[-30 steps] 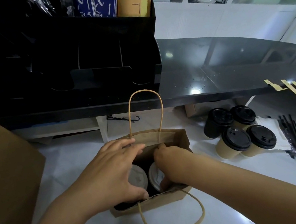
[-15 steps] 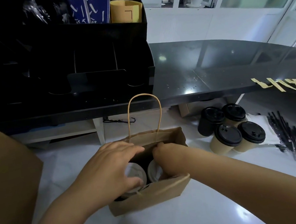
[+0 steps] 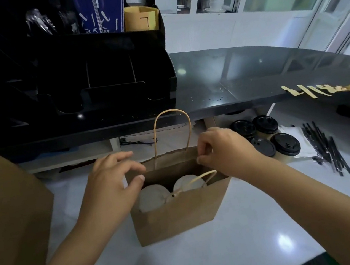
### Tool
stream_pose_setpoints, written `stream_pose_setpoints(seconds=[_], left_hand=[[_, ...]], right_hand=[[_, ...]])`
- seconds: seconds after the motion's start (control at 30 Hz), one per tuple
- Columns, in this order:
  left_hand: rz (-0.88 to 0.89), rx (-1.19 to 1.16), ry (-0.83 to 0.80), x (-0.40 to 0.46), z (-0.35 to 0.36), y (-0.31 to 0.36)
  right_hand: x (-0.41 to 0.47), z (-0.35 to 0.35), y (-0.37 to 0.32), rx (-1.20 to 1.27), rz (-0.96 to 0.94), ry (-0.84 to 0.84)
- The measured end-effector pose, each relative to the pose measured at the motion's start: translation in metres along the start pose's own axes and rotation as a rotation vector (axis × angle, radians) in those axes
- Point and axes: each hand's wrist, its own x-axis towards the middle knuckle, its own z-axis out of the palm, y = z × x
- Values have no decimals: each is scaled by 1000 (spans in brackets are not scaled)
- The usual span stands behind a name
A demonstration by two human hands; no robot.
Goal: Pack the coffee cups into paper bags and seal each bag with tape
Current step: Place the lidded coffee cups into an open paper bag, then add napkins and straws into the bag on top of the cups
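Standing open on the white counter point(image 3: 241, 231), the bag point(image 3: 177, 218) holds two cups with white lids point(image 3: 154, 197) side by side, their tops showing just below the near rim. The far handle point(image 3: 173, 132) stands upright in a loop; the near handle point(image 3: 196, 180) droops inward across the right lid. The left hand point(image 3: 111, 185) is at the bag's left edge with fingers spread and loosely bent, thumb tip at the rim; whether it actually grips the paper cannot be told. The right hand point(image 3: 222, 150) pinches the far right corner of the rim between thumb and curled fingers. The two hands are apart, one at each side of the mouth.

Just right of the bag, behind the right wrist, four cups with black lids point(image 3: 265, 137) stand clustered together on the counter. Beyond them lie white napkins point(image 3: 295, 137) and a scatter of black straws point(image 3: 329, 150). At the left edge a second brown bag point(image 3: 10, 220) stands near. Behind everything runs a raised black shelf point(image 3: 241, 81) carrying a black organiser point(image 3: 98, 80) with compartments on the left and strips of tape point(image 3: 327, 91) stuck along its right edge.
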Motion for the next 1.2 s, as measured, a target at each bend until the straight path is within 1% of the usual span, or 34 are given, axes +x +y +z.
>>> stream_pose_setpoints(seconds=[0.07, 0.2, 0.3, 0.37, 0.5, 0.7, 0.8, 1.2], left_hand=[[-62, -32, -49, 1, 1, -1], [-107, -106, -196, 3, 3, -3], [-105, -211, -228, 5, 7, 0], [-97, -201, -234, 5, 10, 3], [-45, -145, -268, 5, 21, 8], [-26, -208, -310, 7, 42, 32], [-15, -216, -316, 8, 58, 49], [20, -231, -347, 15, 142, 147]], right_hand=[[-6, 3, 4, 15, 92, 40], [-19, 7, 5, 2, 232, -6], [-26, 11, 6, 45, 313, -19], [-30, 13, 8, 112, 366, 15], [-40, 14, 18, 215, 405, 81], [-58, 14, 49, 352, 498, 143], [-66, 10, 70, 398, 511, 156], [-102, -22, 189, 422, 524, 158]])
